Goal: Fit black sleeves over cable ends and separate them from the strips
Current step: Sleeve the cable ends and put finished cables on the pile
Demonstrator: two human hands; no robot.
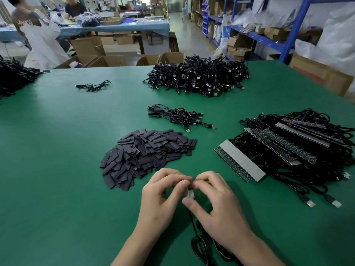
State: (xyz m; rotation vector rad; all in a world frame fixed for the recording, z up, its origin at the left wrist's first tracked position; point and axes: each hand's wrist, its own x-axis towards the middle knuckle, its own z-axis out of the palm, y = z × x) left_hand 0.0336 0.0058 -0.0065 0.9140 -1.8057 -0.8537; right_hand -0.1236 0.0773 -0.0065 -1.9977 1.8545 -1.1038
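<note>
My left hand (pixel 163 196) and my right hand (pixel 215 202) meet at the table's near middle, fingertips pinched together on a small pale piece (pixel 190 193) at a cable end. The black cable (pixel 199 244) trails down from between them and coils near the front edge. Most of the piece is hidden by my fingers. A heap of flat black sleeves (pixel 148 154) lies just beyond my left hand. To the right, strips (pixel 240 161) with grey backing and rows of small boards rest on a stack of attached cables.
A few finished cables (pixel 180 117) lie mid-table. A big pile of black USB cables (pixel 199 77) sits farther back, another dark pile (pixel 13 77) at the far left, and one loose cable (pixel 94 86). Cardboard boxes and blue shelving stand beyond the green table (pixel 57 169).
</note>
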